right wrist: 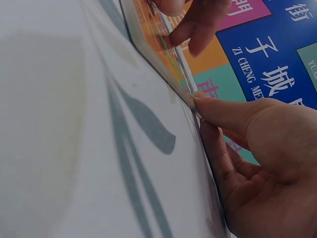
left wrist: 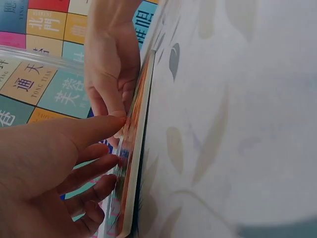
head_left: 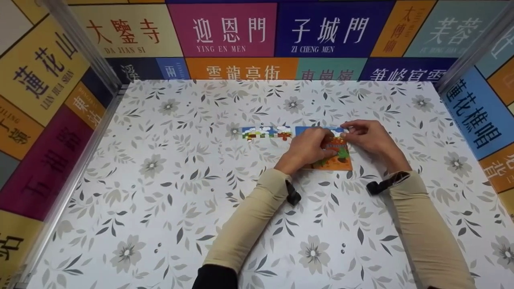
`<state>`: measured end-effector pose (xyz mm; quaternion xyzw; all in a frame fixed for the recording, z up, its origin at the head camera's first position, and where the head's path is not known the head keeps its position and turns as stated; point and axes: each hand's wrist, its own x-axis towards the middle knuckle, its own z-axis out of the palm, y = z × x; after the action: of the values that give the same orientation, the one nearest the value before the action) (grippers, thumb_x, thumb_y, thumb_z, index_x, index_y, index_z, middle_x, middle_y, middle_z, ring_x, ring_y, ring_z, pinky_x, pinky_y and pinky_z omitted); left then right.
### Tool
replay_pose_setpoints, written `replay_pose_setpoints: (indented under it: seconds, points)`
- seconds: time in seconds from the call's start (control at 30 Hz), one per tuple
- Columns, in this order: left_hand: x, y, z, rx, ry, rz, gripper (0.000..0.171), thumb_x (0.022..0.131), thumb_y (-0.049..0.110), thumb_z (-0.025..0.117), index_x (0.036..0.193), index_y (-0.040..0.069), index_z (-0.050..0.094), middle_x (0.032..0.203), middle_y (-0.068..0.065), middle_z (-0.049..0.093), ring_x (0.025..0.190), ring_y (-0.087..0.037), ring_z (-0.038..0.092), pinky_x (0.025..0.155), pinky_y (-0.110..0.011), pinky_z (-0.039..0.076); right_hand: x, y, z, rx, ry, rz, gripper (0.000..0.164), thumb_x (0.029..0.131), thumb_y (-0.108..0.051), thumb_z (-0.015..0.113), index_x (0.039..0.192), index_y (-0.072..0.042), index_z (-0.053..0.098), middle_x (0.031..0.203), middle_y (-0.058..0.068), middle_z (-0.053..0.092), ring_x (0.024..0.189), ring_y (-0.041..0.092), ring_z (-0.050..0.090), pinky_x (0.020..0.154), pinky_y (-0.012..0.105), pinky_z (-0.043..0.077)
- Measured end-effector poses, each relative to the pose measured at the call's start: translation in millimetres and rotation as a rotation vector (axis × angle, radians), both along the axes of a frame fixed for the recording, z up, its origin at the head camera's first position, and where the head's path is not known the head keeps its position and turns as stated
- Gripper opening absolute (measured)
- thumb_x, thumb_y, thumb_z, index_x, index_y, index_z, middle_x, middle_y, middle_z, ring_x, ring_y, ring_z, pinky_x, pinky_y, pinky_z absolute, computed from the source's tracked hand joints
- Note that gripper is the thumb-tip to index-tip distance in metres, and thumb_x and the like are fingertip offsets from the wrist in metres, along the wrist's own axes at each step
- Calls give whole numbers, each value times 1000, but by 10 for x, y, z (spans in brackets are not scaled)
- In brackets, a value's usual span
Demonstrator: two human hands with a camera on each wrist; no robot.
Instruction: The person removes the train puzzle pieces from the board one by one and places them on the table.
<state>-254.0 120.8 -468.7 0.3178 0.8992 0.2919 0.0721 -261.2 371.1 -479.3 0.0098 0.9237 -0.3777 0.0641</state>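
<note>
A picture jigsaw puzzle board (head_left: 343, 163), orange below and blue along its top, lies flat on the table. My left hand (head_left: 309, 146) reaches over its middle. In the left wrist view the left thumb (left wrist: 101, 127) is straight on the board's surface, and the other fingers are loosely bent over it. At the board's upper right corner is my right hand (head_left: 371, 138). The right thumb (right wrist: 223, 110) touches the board's edge in the right wrist view, with a finger just beside it. Left of the board lies a joined strip of puzzle pieces (head_left: 266, 131). The hands partly hide the board.
A white table (head_left: 180, 224) with a leaf and flower pattern carries everything. Panels with coloured lettered blocks (head_left: 225, 30) stand along its back and both sides. Each wrist wears a small black camera, such as the right one (head_left: 375, 187).
</note>
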Motion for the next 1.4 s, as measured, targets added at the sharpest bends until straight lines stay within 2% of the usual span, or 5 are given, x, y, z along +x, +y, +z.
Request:
replay_pose_setpoints:
  seconds: [0.23, 0.57, 0.7, 1.03, 1.4]
  points:
    - [-15, 33, -7, 2, -10, -15, 48, 98, 35, 83, 141, 16, 71, 134, 0, 73, 118, -13, 67, 102, -30, 55, 8, -14, 22, 1, -23, -3, 48, 98, -47, 81, 140, -24, 74, 112, 2, 70, 97, 13, 65, 84, 25, 49]
    - [-31, 85, -21, -25, -47, -62, 46, 101, 33, 79, 144, 21, 70, 138, 2, 69, 122, -13, 64, 104, -30, 54, 14, 14, -9, 4, 40, 24, 47, 99, -45, 80, 138, -19, 75, 108, 2, 71, 91, 8, 66, 79, 20, 50]
    - [-33, 89, -30, -44, -50, -75, 46, 103, 33, 77, 147, 22, 68, 137, 1, 67, 119, -13, 63, 103, -30, 53, 19, 8, -10, 2, 28, 21, 49, 98, -48, 80, 138, -20, 75, 110, 4, 71, 94, 11, 66, 81, 21, 50]
    - [-53, 81, -47, 25, -80, -83, 52, 102, 29, 77, 153, 26, 62, 131, -1, 60, 106, -13, 58, 91, -28, 52, 7, 19, 1, 5, 20, 21, 43, 100, -39, 79, 138, -21, 75, 110, 4, 73, 93, 10, 67, 80, 21, 50]
    - [-68, 58, -86, 89, -63, -130, 49, 102, 23, 78, 150, 21, 66, 137, 0, 69, 116, -14, 61, 98, -27, 52, 22, 10, -8, 2, 31, 22, 47, 99, -45, 80, 138, -20, 75, 109, 4, 74, 91, 8, 67, 80, 20, 50]
